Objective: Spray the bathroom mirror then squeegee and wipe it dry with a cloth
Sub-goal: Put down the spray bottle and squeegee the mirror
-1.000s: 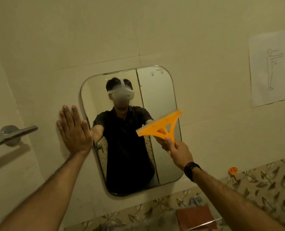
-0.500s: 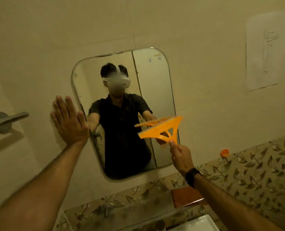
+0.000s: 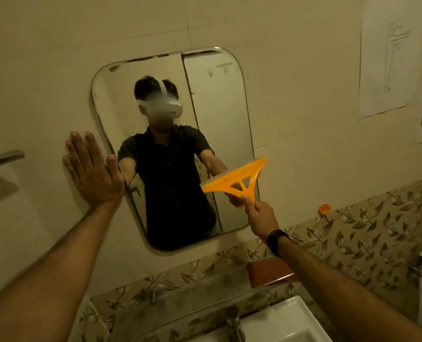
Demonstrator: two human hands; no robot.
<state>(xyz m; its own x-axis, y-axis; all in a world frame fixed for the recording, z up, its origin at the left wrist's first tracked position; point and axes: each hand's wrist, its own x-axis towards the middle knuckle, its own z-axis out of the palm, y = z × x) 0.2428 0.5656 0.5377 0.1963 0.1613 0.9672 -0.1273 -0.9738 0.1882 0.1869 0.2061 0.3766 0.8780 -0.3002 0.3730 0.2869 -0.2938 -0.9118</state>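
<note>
The rounded rectangular mirror [image 3: 220, 99] hangs on the cream tiled wall and reflects a person in a dark shirt. My right hand [image 3: 260, 214] grips the handle of an orange triangular squeegee [image 3: 237, 180], whose long blade lies across the mirror's lower right part. My left hand [image 3: 91, 171] presses flat on the wall, fingers straight, just left of the mirror's edge. No spray bottle or cloth is in view.
A white sink [image 3: 279, 322] with a tap [image 3: 233, 319] sits below. A glass shelf [image 3: 180, 307] carries a brown block [image 3: 266, 270]. A towel bar [image 3: 0, 159] juts from the left wall. Paper sheets [image 3: 387, 58] hang at the right, above an orange hook [image 3: 324, 209].
The squeegee has slid down the mirror's right side and tilted flatter. My head has dipped, bringing the sink into view. My left hand stays on the wall.
</note>
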